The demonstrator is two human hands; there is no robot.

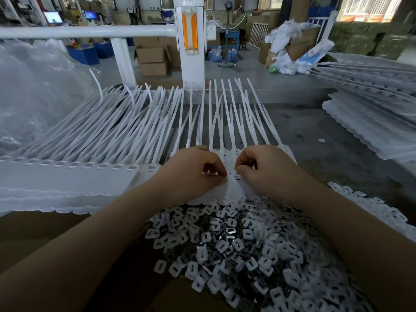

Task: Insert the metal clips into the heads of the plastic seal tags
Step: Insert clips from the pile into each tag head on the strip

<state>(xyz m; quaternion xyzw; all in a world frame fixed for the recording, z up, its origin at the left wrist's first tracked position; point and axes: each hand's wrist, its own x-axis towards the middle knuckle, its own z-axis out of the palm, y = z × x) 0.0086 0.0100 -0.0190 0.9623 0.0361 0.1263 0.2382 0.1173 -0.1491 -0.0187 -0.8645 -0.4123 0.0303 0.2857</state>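
Observation:
A long row of joined white plastic seal tags (67, 176) lies across the table, heads toward me and thin tails fanning away. My left hand (193, 170) and my right hand (267, 170) meet over the tag heads at the middle of the row, fingers curled, thumb and forefinger tips pinched together on the tag strip (231, 188). Whether a clip sits between the fingertips is hidden. A large heap of small clips (247, 248), white plastic pieces mixed with shiny metal ones, lies just in front of me under my forearms.
A second stack of tag strips (371, 122) lies at the right. A clear plastic bag (33, 91) bulges at the left. A white metal rail and post (191, 41) stands behind the table. Cardboard boxes (153, 57) sit on the floor beyond.

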